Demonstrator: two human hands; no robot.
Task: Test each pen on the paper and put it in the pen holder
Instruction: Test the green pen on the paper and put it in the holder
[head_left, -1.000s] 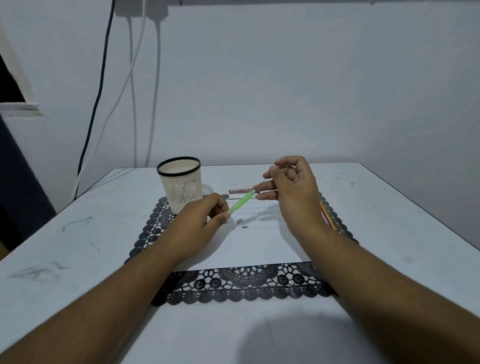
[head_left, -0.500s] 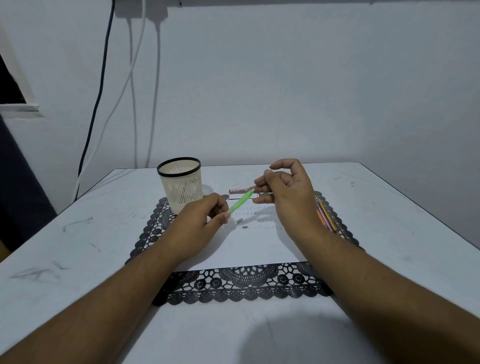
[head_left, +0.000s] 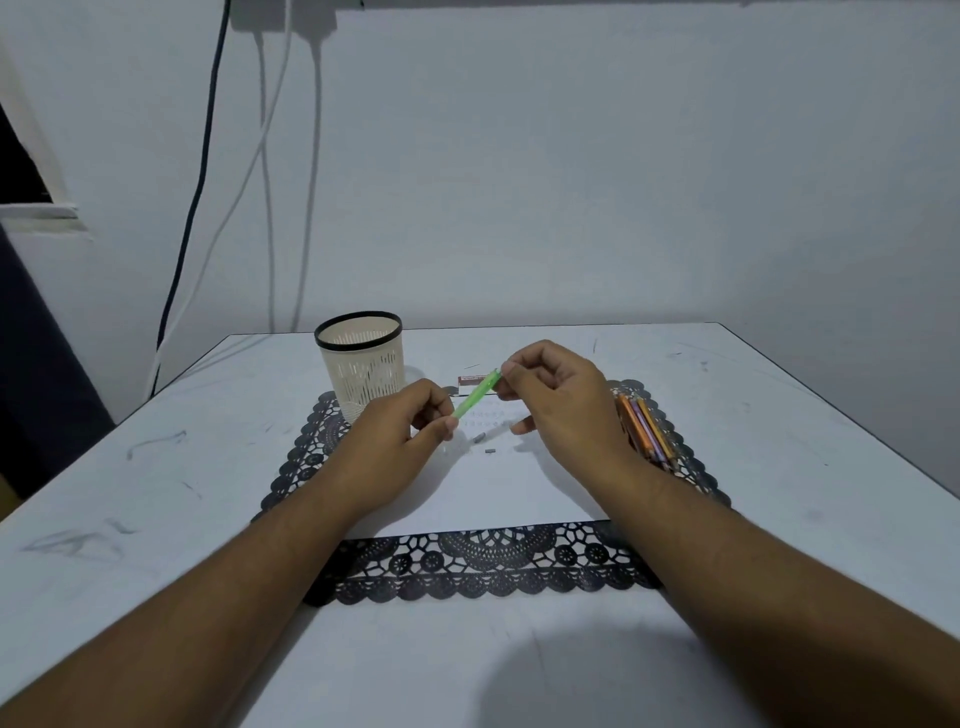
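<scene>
A green pen (head_left: 477, 397) is held slanting in the air between both hands, above a white sheet of paper (head_left: 498, 483). My left hand (head_left: 400, 434) pinches its lower end. My right hand (head_left: 558, 400) pinches its upper end with thumb and forefinger. The cream slotted pen holder (head_left: 361, 364) with a black rim stands upright at the back left of the black lace mat (head_left: 483, 564). Several more pens (head_left: 644, 428), orange and purple, lie in a bundle on the mat's right side, partly behind my right wrist.
A small reddish eraser-like block (head_left: 470, 380) lies beyond the paper. Two tiny dark bits (head_left: 483, 441) rest on the paper below the pen. The white table (head_left: 156, 467) is scuffed. Cables (head_left: 270, 182) hang down the wall at the back left.
My right hand has slid left and closed its thumb and forefinger on the pen's upper end. The bundle of pens on the right has come more into view. My left hand stays put.
</scene>
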